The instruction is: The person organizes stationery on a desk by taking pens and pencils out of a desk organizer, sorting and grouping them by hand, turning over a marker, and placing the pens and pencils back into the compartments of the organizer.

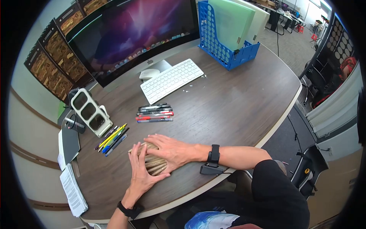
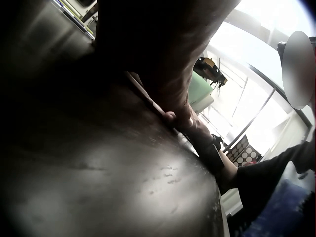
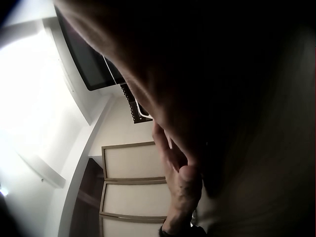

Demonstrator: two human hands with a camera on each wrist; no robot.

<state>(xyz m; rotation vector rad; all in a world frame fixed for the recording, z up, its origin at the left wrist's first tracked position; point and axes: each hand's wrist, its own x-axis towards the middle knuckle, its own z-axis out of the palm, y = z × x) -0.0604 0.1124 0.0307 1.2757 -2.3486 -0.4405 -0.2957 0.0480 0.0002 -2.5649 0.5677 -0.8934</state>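
Observation:
Several thin tan sticks [image 1: 155, 164] lie side by side in a bundle on the desk, in the head view. My left hand [image 1: 141, 175] cups their left side, its fingers reaching up along them and its thumb across the near end. From the right, my right hand [image 1: 171, 152] curves over their far end, with its thumb on top. The hands nearly meet round the bundle and hide part of it. In the left wrist view one stick [image 2: 143, 93] shows beneath the dark left hand [image 2: 153, 54]. The right wrist view shows both hands close together; the sticks cannot be made out there.
Dark and red pens [image 1: 154, 113] lie beyond the hands, and yellow and blue pens [image 1: 112, 139] to the left. Further back are a keyboard [image 1: 171, 81], mouse [image 1: 149, 74], monitor [image 1: 133, 34] and blue file holder [image 1: 228, 57]. Papers [image 1: 73, 191] lie at the left edge.

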